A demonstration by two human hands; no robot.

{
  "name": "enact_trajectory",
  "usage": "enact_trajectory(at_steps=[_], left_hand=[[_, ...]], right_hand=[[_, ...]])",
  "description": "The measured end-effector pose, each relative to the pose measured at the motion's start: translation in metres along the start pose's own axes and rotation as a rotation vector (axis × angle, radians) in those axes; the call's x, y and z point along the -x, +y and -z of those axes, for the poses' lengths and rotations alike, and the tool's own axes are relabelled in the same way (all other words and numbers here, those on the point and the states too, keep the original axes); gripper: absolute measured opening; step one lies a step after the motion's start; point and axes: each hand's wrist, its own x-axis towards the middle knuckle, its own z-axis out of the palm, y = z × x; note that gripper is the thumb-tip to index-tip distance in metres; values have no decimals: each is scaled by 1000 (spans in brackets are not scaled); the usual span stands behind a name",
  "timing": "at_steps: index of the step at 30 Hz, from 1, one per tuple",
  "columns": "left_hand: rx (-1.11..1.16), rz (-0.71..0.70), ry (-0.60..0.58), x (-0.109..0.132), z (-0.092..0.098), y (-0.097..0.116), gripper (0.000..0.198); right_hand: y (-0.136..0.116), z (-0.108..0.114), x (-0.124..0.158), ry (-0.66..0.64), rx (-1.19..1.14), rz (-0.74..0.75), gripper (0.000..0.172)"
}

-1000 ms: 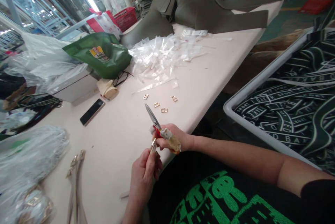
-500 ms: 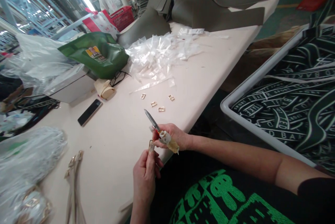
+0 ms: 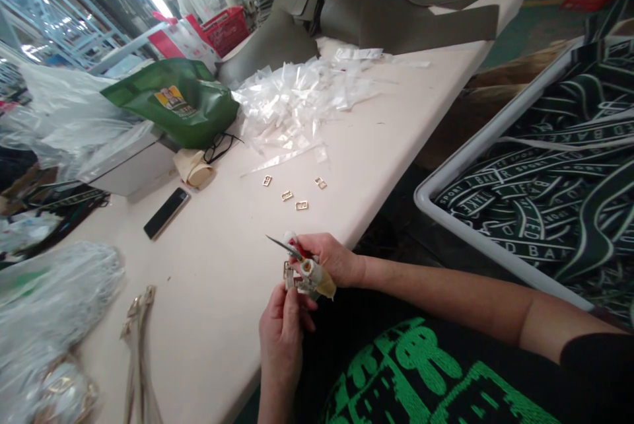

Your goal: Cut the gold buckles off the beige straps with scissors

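Two hands meet near the table edge: a small gold buckle in the left, a pair of scissors in the right.
The left hand (image 3: 283, 328) is closed in a pinch, thumb against fingers, and it holds the buckle (image 3: 286, 271) upright just above the thumb tip. The right hand (image 3: 331, 257) is curled around the wrapped handles of the scissors (image 3: 284, 244), whose blades point away to the left, over the table (image 3: 218, 285); its fingertips are very near the buckle, but I cannot tell if they touch it. Beyond the hands, four loose buckles (image 3: 302, 205) lie apart from one another. To the left are a phone (image 3: 167, 214) and some beige straps (image 3: 141, 361) with metal ends.
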Motion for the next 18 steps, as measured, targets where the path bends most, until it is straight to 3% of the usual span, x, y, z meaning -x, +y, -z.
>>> enact_trajectory(at_steps=[4,11,18], left_hand=[[-18,-20,13,2,-3,0,42],[-475,-205,206,1,-10,2,29],[-500,-150,148,-2,-9,8,39]], right_hand=[[3,-1,2,61,119,11,18],[-4,1,3,33,212,-11,27],[-2,2,1,48,-232,-204,25]])
